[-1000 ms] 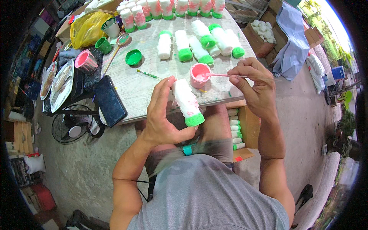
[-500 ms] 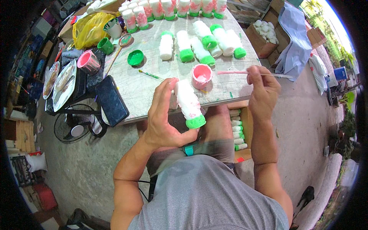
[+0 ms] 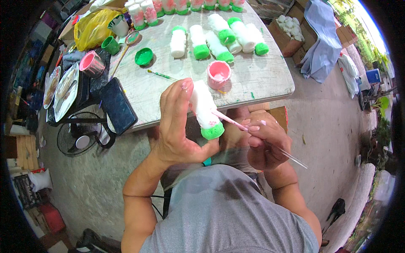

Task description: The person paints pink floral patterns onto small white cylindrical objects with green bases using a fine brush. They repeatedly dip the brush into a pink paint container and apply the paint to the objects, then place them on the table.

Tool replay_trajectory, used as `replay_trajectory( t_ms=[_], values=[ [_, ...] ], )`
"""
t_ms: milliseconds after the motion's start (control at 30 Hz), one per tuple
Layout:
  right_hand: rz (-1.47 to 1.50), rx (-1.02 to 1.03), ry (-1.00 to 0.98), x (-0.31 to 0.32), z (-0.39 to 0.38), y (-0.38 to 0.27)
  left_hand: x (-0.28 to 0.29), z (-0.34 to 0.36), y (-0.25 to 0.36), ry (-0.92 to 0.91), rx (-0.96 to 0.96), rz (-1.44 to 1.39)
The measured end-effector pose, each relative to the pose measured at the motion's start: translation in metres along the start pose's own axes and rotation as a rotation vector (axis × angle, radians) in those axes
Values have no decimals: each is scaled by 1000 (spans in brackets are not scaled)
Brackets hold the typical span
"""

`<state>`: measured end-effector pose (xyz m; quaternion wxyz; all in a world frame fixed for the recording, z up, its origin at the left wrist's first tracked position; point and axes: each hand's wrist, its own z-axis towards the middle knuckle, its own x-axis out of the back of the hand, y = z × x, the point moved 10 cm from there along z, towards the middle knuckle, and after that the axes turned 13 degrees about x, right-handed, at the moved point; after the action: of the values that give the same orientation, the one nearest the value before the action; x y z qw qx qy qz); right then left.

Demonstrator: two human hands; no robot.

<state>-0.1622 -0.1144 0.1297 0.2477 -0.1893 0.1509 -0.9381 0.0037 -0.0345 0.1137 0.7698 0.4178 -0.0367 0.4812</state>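
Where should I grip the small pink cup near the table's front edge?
Probably the outer wall, below the rim, from the right: the pink cup stands upright, open-topped with pink paint inside, and a green-ended white cylinder lies behind it.

Clear over table right of cup. Blocked nearside by held cylinder and brush, beyond by lying cylinders, left by phone.

The cylinder is before the paint cup, which stands on the table.
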Motion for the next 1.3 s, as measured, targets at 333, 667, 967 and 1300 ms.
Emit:
replay_trajectory(
  t_ms=[333, 667, 967, 1300],
  values=[
    [-43, 98, -91, -10, 3, -11, 2, 0, -7, -6, 23, -20],
    [-56, 69, -102, -8, 3, -11, 0, 0, -10, -15, 43, -21],
    [227, -276, 316, 18, -13, 43, -3, 2, -6, -68, 30, -97],
    [337, -512, 312, 4, -17, 65, -7, -5, -9, -90, 25, -247]
  ],
)
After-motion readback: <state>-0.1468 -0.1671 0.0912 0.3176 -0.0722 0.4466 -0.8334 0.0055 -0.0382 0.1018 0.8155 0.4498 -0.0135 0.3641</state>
